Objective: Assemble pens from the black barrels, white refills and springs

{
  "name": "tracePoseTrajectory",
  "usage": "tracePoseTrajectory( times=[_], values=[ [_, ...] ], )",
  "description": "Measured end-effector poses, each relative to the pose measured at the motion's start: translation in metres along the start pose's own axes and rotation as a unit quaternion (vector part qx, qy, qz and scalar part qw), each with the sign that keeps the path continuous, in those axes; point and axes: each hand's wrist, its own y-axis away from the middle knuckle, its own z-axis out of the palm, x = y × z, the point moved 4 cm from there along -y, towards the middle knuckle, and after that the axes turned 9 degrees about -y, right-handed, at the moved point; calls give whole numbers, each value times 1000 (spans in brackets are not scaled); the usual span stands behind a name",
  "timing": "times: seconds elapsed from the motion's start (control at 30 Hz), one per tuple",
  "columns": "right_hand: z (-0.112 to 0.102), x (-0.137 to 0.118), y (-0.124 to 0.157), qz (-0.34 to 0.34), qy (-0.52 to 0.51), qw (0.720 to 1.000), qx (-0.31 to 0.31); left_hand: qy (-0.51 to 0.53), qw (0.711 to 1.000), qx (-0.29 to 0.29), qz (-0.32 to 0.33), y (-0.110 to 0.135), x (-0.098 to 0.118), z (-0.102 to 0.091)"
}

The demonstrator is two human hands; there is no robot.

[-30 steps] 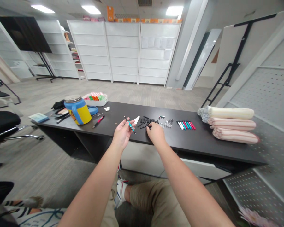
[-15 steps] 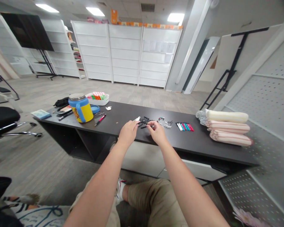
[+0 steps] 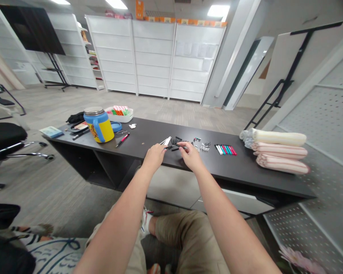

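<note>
My left hand (image 3: 155, 155) is closed in a pinch on a thin black pen part (image 3: 170, 147), which points toward the other hand. Close to its tip, my right hand (image 3: 190, 155) has thumb and fingers pinched around a small dark piece, largely hidden by the fingers; it looks like another black pen part. Both hands are just over the front edge of the dark table (image 3: 148, 131). Loose black parts (image 3: 177, 138) lie behind the fingertips, beside thin white sticks (image 3: 166, 141). Small silver and clear pieces (image 3: 205, 146) are spread right of my right hand.
White, teal and red pen barrels (image 3: 225, 150) lie in a row farther right, before rolled towels (image 3: 280, 150). On the left are a blue-yellow mug (image 3: 103, 127), a pink-black pen (image 3: 122, 140), a white tray (image 3: 127, 117) of colourful packets and a blue lid (image 3: 116, 126).
The view has tilted slightly downward. Both hands stay at nearly the same place over the table, and the black part in my left hand shows more plainly between them.
</note>
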Motion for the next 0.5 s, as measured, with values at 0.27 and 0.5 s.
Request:
tracePoseTrajectory(
  times=[0.27,0.5],
  values=[
    [0,1,-2,-17,51,999,4,22,1000,4,12,-3,-5,6],
    [2,1,-3,-33,43,998,-16,30,999,-4,34,-2,-2,7]
  ],
)
